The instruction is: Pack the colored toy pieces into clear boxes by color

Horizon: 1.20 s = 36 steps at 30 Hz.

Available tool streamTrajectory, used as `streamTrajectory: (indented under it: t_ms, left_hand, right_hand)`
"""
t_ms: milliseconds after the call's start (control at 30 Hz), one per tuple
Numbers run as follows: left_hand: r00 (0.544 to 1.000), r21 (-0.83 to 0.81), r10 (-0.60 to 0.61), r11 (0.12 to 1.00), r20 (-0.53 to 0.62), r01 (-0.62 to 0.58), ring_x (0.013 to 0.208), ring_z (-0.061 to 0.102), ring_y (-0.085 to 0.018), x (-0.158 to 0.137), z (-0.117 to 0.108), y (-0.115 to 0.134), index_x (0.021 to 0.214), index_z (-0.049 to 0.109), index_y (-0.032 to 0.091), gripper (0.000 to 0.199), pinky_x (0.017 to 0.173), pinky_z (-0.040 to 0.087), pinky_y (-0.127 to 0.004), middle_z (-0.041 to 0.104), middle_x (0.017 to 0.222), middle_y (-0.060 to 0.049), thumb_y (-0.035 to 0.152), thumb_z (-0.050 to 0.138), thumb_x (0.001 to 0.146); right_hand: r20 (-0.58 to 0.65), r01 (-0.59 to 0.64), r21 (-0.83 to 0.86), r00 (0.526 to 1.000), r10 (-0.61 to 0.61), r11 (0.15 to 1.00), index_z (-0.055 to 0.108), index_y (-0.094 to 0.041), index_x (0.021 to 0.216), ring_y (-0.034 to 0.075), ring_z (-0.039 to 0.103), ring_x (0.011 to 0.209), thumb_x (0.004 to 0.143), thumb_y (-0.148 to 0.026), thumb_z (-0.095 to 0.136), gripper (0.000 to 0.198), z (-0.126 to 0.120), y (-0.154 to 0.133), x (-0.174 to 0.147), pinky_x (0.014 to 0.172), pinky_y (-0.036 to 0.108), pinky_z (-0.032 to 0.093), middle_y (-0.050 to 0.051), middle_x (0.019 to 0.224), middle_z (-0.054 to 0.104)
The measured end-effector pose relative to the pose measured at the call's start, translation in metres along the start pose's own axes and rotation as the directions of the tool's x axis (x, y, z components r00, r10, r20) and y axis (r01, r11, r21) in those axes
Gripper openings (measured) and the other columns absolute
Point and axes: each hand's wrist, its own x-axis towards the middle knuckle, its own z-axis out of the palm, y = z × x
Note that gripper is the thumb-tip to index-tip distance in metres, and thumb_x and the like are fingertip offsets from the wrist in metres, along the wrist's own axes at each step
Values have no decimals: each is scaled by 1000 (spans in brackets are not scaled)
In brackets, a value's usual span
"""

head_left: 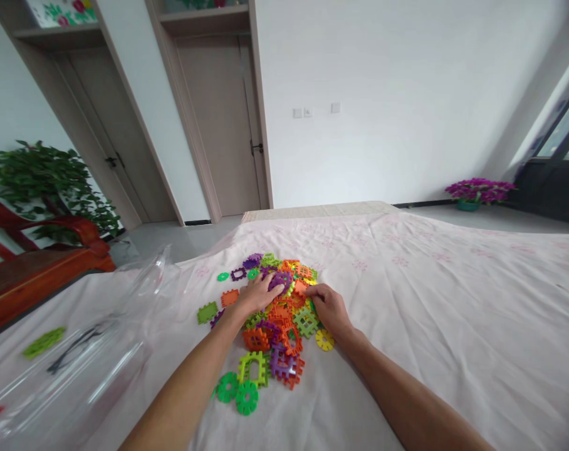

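Observation:
A heap of colourful plastic interlocking building pieces [283, 311] lies on the pale sheet, with notched squares, window frames and round discs among them. At its upper left side my left hand [259, 294] has its thumb and fingers closed about a purple building piece [281, 282]. My right hand [330, 308] is at the heap's right side, fingers curled, its fingertips pinched at the edge of an orange building piece [300, 289]. Close below that hand lies a yellow disc [324, 340]. Green discs [247, 398] and a lime window frame [252, 368] lie at the near end.
A clear plastic bag [91, 363] with a dark handle lies at the left, a lime piece [44, 342] by it. The pink-patterned sheet [435, 300] spreads wide and wrinkled. Beyond are a wooden chair [82, 235], a leafy plant [49, 181], doors and purple flowers [479, 190].

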Motion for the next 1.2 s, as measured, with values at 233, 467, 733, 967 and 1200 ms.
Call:
streamTrajectory:
  t_ms: [233, 467, 733, 967, 1200]
  left_hand:
    - [956, -223, 293, 932, 1, -285, 139, 36, -20, -48, -17, 22, 144, 41, 21, 68, 114, 26, -33, 40, 151, -7, 62, 31, 90]
    - [967, 71, -70, 993, -245, 90, 143, 26, -26, -131, -12, -42, 146, 37, 28, 64, 116, 21, -47, 36, 153, -6, 56, 37, 89]
    - [939, 271, -314, 900, -139, 341, 146, 14, -31, -205, 38, -74, 150, 27, 32, 71, 111, 13, -62, 17, 159, -9, 61, 36, 86]
    - [977, 132, -121, 981, -174, 145, 147, 10, -31, -145, 49, -11, 153, 17, 27, 74, 112, 10, -62, 11, 160, -12, 62, 31, 89]
    - [968, -58, 60, 995, -243, -77, 145, 15, -35, -86, 56, 41, 153, 9, 16, 85, 113, 11, -59, 21, 157, -18, 60, 40, 88]
  right_hand:
    - [-26, -50, 24, 998, 50, 998, 70, -22, 80, 16, 64, 85, 71, -14, 42, 30, -2, 1, -1, 83, 28, 49, 1, 87, 70]
    - [-44, -47, -1, 998, 47, 999, 69, -23, 78, 17, 63, 88, 68, -11, 41, 31, -3, 1, -1, 87, 30, 48, 1, 89, 69]
    - [-21, -10, -25, 1000, 9, 1000, 71, -23, 75, 17, 63, 88, 66, -11, 41, 33, -2, 2, -1, 87, 30, 47, 1, 89, 70]
    - [-42, -30, -17, 999, 30, 999, 70, -23, 80, 17, 63, 90, 69, -10, 42, 33, -1, 4, -2, 88, 30, 47, 1, 92, 69]
    - [-149, -114, 18, 982, 115, 993, 69, -22, 97, 21, 61, 98, 77, -19, 43, 33, -6, 4, 3, 93, 36, 45, 4, 100, 69]
